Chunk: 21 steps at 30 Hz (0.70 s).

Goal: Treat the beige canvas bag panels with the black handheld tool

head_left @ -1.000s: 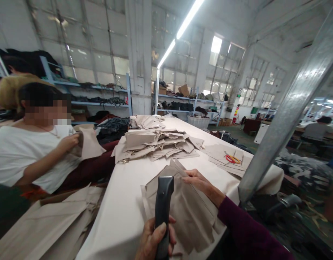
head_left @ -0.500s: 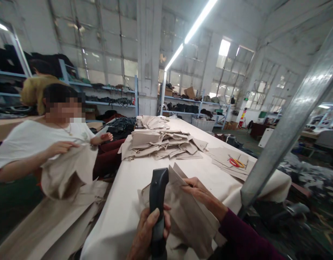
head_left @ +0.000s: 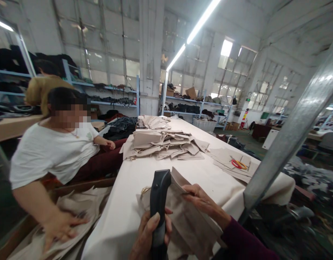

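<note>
My left hand [head_left: 146, 231] is closed around black electric clippers [head_left: 158, 195], held upright with the head at the top. Just right of the clippers' head, a beige fabric piece [head_left: 192, 224] stands raised along its edge. My right hand [head_left: 200, 199] pinches that edge between thumb and fingers. A small gold-coloured metal part [head_left: 144, 190] shows on the fabric left of the clippers. The lower part of the fabric runs out of view at the bottom.
Ahead on the white-covered table [head_left: 139, 173] lies a pile of beige pieces [head_left: 161, 144]. Red and yellow-handled snips [head_left: 239, 164] rest on flat pieces. A metal post [head_left: 285, 133] slants up at the right. On the left, a co-worker [head_left: 55, 151] reaches into a bin of fabric [head_left: 98, 195].
My hands keep their hold with little movement; the view shifts slightly. The co-worker has lowered the fabric piece into the bin and now presses a spread hand on the fabric there.
</note>
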Tool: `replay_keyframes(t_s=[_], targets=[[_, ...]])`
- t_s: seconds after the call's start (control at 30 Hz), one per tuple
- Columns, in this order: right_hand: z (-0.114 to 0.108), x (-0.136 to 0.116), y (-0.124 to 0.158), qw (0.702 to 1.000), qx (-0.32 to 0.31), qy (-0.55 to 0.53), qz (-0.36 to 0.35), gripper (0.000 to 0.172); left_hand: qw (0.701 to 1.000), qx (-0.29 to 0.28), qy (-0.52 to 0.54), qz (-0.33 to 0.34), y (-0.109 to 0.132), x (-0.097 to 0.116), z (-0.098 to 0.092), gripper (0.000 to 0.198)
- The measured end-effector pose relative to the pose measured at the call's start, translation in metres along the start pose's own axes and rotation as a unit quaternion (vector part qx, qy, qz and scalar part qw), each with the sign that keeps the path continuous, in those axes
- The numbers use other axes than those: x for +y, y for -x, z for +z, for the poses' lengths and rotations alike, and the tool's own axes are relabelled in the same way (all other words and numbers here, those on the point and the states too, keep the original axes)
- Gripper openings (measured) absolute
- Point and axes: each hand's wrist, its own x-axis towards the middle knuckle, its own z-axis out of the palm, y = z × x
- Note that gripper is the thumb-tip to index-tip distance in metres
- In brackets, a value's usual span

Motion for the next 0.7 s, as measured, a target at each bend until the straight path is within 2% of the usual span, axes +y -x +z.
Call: replay_keyframes(t_s=[0.17, 0.33, 0.47, 0.6, 0.7], targets=[[-0.003, -0.001, -0.002, 1.000, -0.002, -0.009, 0.023, 0.027, 0.999, 0.023, 0.041, -0.012, 0.006, -0.006, -0.015, 0.046], [0.003, 0.000, -0.008, 0.999, -0.017, -0.025, 0.029, 0.027, 0.999, 0.006, 0.036, -0.019, 0.018, -0.004, -0.004, 0.043], [0.004, -0.004, -0.002, 0.999, -0.009, -0.028, 0.040, 0.030, 1.000, 0.014, 0.012, -0.017, 0.012, 0.001, -0.002, 0.039], [-0.001, -0.005, 0.005, 0.996, 0.010, -0.048, 0.069, 0.027, 0.998, 0.055, 0.038, -0.004, 0.003, -0.002, -0.021, 0.041], [-0.009, 0.005, 0.002, 0.994, 0.040, -0.060, 0.078, 0.026, 0.996, 0.071, 0.060, 0.008, 0.007, -0.004, -0.040, 0.041]])
